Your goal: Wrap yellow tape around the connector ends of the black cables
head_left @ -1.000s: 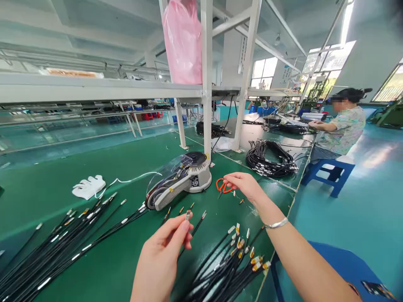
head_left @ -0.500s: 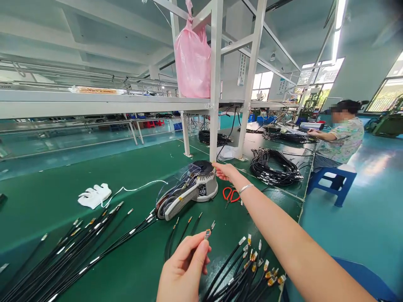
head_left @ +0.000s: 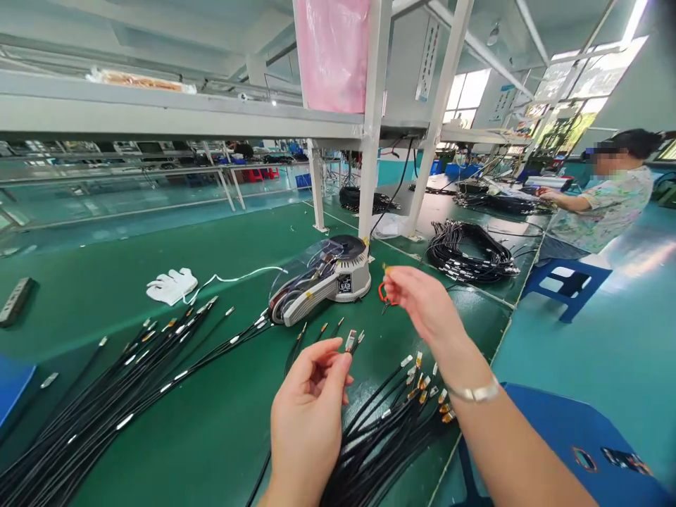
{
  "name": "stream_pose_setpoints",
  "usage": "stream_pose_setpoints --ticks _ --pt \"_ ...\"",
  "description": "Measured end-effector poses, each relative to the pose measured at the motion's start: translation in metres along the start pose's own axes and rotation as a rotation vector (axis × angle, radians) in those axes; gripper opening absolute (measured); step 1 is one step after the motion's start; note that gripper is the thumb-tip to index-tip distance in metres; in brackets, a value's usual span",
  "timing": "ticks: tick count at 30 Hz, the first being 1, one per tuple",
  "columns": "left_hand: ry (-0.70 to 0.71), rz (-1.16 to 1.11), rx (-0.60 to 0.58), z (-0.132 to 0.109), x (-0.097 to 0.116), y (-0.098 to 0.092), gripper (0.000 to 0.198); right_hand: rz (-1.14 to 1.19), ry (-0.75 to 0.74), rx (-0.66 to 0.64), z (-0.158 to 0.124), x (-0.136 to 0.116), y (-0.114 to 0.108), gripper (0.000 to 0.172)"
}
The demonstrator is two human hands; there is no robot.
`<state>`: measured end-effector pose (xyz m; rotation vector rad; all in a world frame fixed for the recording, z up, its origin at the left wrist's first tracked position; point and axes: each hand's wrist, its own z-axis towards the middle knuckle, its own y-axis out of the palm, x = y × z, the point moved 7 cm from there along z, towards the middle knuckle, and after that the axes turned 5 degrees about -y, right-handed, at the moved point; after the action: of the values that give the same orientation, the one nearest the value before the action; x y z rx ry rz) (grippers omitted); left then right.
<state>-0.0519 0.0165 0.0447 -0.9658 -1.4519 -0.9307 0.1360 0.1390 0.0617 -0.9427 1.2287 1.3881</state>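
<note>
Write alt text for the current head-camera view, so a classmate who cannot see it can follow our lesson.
Above a green table, a bare left hand holds a metal connector and the right hand a small yellowish piece. The table also bears black cables, a grey machine and a white glove; a co-worker sits beyond, on the right.

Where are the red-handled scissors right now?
In the head view, the red-handled scissors lie on the green tabletop just right of centre, to the right of the tape dispenser and partly hidden behind the right hand.
</note>
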Motion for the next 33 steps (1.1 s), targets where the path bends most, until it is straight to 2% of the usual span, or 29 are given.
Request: stream_pose_setpoints --ticks 2,4,7,12,16,24,33 --pt "0.043 0.010 0.018 -0.003 0.002 0.003 0.024 0.118 0.008 -0.025 -0.055 0.009 -0.002 0.023" --pt "0.089 0.073 0.014 -0.008 0.003 0.007 0.019 0.142 0.070 0.002 -0.099 0.021 -0.003 0.023" --pt "0.171 0.191 -0.011 -0.017 0.004 0.012 0.015 0.139 0.107 0.011 -0.132 0.026 0.003 0.022" --pt "0.383 0.353 -0.011 -0.032 0.011 0.017 0.009 0.142 0.058 0.001 -0.137 0.009 0.008 0.017" --pt "0.524 0.373 0.001 -0.040 0.015 0.017 0.005 0.139 0.025 0.008 -0.140 0.001 0.009 0.016" --pt "0.842 0.462 -0.076 -0.056 0.029 0.023 0.019 0.068 -0.012 0.036 -0.145 -0.001 0.008 0.015" --pt "0.941 0.519 -0.058 -0.060 0.032 0.023 0.027 0.017 -0.008 0.037 -0.144 -0.005 0.010 0.016"
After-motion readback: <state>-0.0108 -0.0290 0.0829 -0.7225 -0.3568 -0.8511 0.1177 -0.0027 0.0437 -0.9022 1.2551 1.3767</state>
